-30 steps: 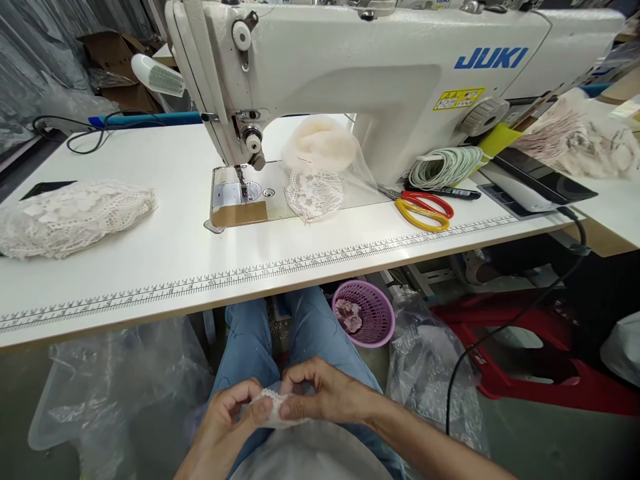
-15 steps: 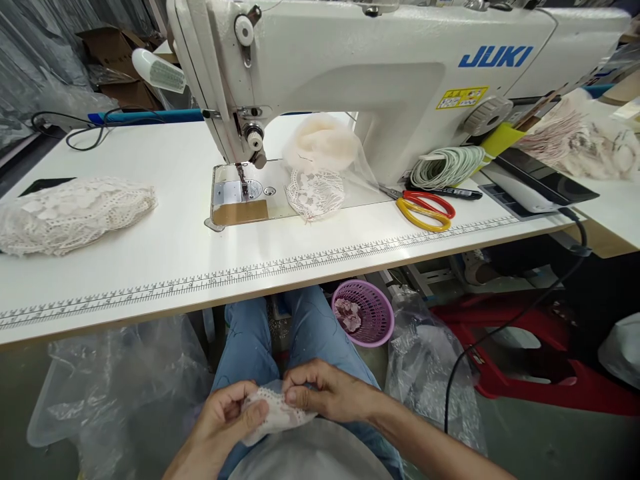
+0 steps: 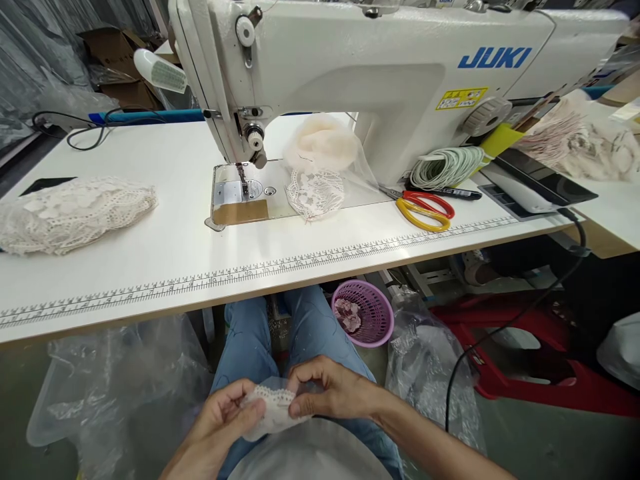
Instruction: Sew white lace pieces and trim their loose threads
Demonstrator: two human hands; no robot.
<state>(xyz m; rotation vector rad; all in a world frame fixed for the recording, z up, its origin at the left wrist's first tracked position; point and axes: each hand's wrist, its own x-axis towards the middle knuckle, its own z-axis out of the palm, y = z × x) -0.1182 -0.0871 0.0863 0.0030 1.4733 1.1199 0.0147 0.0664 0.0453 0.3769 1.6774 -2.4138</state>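
Note:
Low over the lap, a small white lace piece [image 3: 276, 407] with a sheer edge is stretched between both hands. My left hand [image 3: 227, 415] pinches its left end, thumb on top. On the right end, my right hand [image 3: 327, 390] is closed, thumb and fingers pressed on the fabric. Above them on the sewing table stands a white sewing machine [image 3: 340, 73]. Beside its needle plate lies another lace piece [image 3: 316, 193], with a cream sheer fabric bundle [image 3: 327, 143] behind it.
A pile of lace [image 3: 80, 213] lies at the table's left. Red and yellow-handled scissors [image 3: 425, 210] and a coil of pale cord [image 3: 447, 165] sit right of the machine. Below are a purple basket [image 3: 370, 313] with scraps, a red stool [image 3: 525, 353] and plastic bags [image 3: 125, 387].
My right hand has shifted slightly along the lace's upper edge, and the lace has turned so more of its scalloped border shows. My left hand stays nearly in place.

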